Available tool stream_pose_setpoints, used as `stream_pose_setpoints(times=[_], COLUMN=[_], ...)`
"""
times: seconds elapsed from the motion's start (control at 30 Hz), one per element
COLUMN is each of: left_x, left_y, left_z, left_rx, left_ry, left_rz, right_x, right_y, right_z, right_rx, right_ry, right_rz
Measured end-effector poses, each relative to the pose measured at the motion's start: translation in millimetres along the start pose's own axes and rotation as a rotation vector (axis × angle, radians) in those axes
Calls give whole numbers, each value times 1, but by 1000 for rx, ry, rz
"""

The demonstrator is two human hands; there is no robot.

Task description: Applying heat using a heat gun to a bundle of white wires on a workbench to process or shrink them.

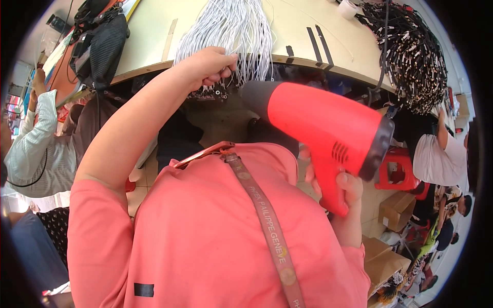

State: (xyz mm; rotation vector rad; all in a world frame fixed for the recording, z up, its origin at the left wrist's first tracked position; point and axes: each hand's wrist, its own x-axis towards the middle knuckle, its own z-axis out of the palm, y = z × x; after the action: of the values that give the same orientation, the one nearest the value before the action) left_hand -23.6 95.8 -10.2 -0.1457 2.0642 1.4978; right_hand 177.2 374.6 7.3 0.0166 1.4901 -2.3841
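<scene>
A thick bundle of white cables (226,25) lies over the table's near edge, with small metal ring-like ends dangling below it. At the left side of this bundle is my left hand (210,66), its fingers curled closed on some of the white cables; how many is hidden. My right hand (349,187) grips the handle of a red heat gun (318,115) with a black nozzle and black rear cap. Its nozzle points left, toward the hanging cable ends and just below my left hand.
The cream table (303,25) curves across the top, with black tape strips near its edge. A black mesh bag (102,51) sits at left, a large heap of black cables (411,56) at right. Co-workers sit on both sides. A red stool (398,167) and cardboard boxes (398,210) stand at right.
</scene>
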Motion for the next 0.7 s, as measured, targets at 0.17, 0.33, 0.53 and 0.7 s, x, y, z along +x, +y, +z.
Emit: stream_pose_setpoints(times=[0.17,0.33,0.53,0.7], left_x=[-1,0,0,3], left_y=[-1,-1,0,-3], left_z=[-6,-10,-11,-11], left_rx=[-40,-47,-22,1], left_ry=[-26,-68,-75,-63], left_rz=[-10,4,7,27], right_x=[9,16,25,30], right_y=[-3,-1,-2,-2], right_z=[-2,-2,-1,-3], right_rx=[-4,10,57,56], right_ry=[-98,-93,-118,-159], right_rz=[16,-15,-15,-38])
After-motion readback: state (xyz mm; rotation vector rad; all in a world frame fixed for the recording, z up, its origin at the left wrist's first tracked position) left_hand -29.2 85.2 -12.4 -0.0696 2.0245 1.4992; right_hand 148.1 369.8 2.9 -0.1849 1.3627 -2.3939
